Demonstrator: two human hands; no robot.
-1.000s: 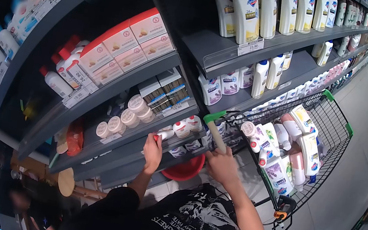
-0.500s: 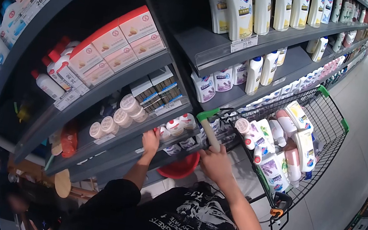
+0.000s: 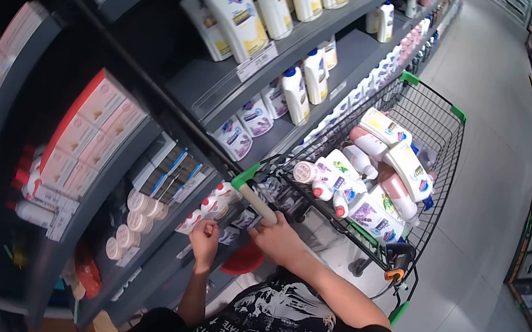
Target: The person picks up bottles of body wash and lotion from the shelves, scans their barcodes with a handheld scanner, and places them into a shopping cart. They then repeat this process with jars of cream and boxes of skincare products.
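My right hand (image 3: 278, 239) is wrapped round the pale handle (image 3: 258, 203) of a shopping cart (image 3: 455, 153). My left hand (image 3: 203, 242) is curled closed in front of the lower shelf, with nothing seen sticking out of it. Close beside it stand white bottles with red caps (image 3: 215, 204) on that shelf. Inside the cart lies a heap of toiletries: a white-and-yellow bottle (image 3: 409, 171), a pink bottle (image 3: 397, 195), a white pack with a lavender picture (image 3: 374, 217) and a round pale tub (image 3: 305, 172), among several others.
Stacked pale tubs (image 3: 139, 223) and pink boxes (image 3: 93, 128) fill the shelves at left. Large white-and-yellow bottles (image 3: 236, 15) line the upper shelf. A red basin (image 3: 242, 260) is low behind my hands. Tiled floor (image 3: 469, 223) runs along the cart's right side.
The view has turned, so shelves and cart appear further left. My left hand has come away from the red-capped bottles it was touching. My right hand stays on the handle.
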